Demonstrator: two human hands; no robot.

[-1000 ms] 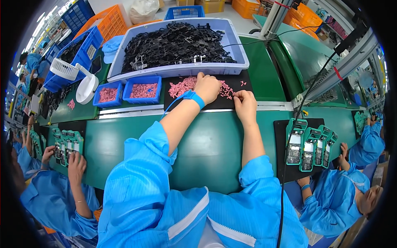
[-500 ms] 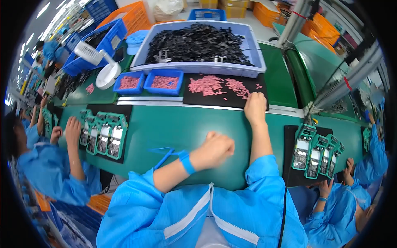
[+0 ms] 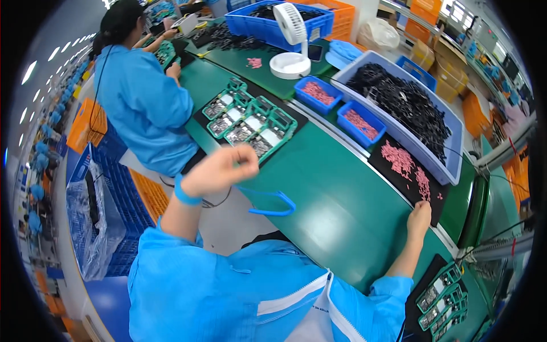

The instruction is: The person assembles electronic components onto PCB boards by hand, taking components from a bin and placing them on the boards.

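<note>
My right hand (image 3: 420,216) is at the edge of a black mat (image 3: 393,181), its fingers pinched together beside the small pink pieces (image 3: 423,185). Whatever those fingertips hold, if anything, is too small to make out. Off the near left edge of the green table, my left hand (image 3: 225,168) is raised with its fingers curled in; what may be inside stays hidden. A blue wristband (image 3: 187,194) circles that wrist, with a blue cord (image 3: 273,212) trailing from it. Green-framed circuit boards (image 3: 270,139) lie in a row just beyond the left hand.
Two blue bins (image 3: 364,134) of pink pieces stand near a large tub (image 3: 454,171) of black parts. A white fan (image 3: 290,65) stands farther back. Another person (image 3: 137,108) works at the left. More green-framed boards (image 3: 439,305) lie at the right.
My view has swung to the left. My left hand has moved left, away from over the table toward the green-framed boards. My right hand remains at the mat's edge by the pink pieces.
</note>
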